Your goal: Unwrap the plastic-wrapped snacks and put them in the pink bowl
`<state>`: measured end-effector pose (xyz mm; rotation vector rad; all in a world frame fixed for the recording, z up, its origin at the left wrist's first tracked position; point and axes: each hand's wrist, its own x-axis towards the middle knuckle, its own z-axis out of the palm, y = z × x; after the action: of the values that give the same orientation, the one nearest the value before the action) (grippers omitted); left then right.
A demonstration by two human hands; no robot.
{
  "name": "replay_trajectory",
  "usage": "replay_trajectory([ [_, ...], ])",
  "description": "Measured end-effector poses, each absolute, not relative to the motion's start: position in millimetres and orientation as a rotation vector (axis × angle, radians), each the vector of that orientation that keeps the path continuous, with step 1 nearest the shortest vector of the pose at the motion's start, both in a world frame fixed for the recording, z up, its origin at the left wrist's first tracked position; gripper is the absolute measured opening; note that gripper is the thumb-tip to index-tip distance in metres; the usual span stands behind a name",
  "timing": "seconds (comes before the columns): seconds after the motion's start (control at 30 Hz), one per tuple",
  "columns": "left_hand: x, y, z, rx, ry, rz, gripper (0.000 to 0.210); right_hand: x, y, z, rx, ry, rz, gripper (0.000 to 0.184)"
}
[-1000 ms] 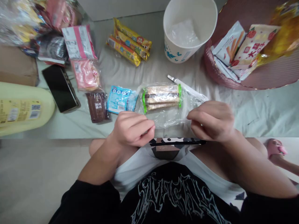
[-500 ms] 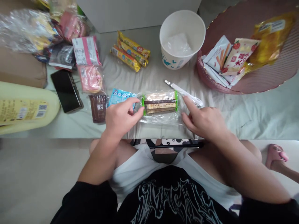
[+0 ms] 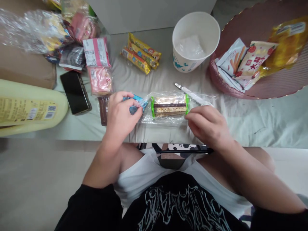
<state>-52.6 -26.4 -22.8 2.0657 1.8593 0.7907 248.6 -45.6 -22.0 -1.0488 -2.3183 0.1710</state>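
One long worktop (image 3: 274, 128) has a pale, wrinkly cloth (image 3: 141, 85) on it. A flat grey panel (image 3: 154, 16) stands at the back, and pale floor (image 3: 48, 176) shows at the bottom left. The person sits at the near edge.

In the middle of the worktop lies a pack of snack bars (image 3: 169, 109) with green ends, in a clear plastic bag (image 3: 166, 121). The left hand (image 3: 122, 112) is at the bag's left end, thumb and first finger bent and a little apart. I cannot tell if they pinch the plastic. The right hand (image 3: 208, 125) is curled, fingertips bunched close at the bag's right end. I cannot tell if it has hold of anything.

A small knife (image 3: 192, 94) with a white handle lies just behind the right hand. The left hand hides part of a blue packet (image 3: 142, 102) and a brown packet (image 3: 103, 110). More to the left are a pink packet (image 3: 100, 79), a black phone (image 3: 75, 93) and a big yellow bottle (image 3: 31, 107). Toward the back are yellow snack sticks (image 3: 141, 54), a white tub (image 3: 186, 62) and a big pink bowl (image 3: 286, 81) with packets inside.
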Motion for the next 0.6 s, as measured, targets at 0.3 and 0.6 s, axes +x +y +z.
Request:
replay_trajectory([
  [0.3,-33,-30,-8,1.256,1.283,0.913,0.015,231,-56,-23,-0.943,-2.606,0.226,0.026],
  [0.6,-25,-24,-12,0.786,1.238,0.948,0.018,226,-66,-33,-0.646,-2.625,0.535,0.033],
])
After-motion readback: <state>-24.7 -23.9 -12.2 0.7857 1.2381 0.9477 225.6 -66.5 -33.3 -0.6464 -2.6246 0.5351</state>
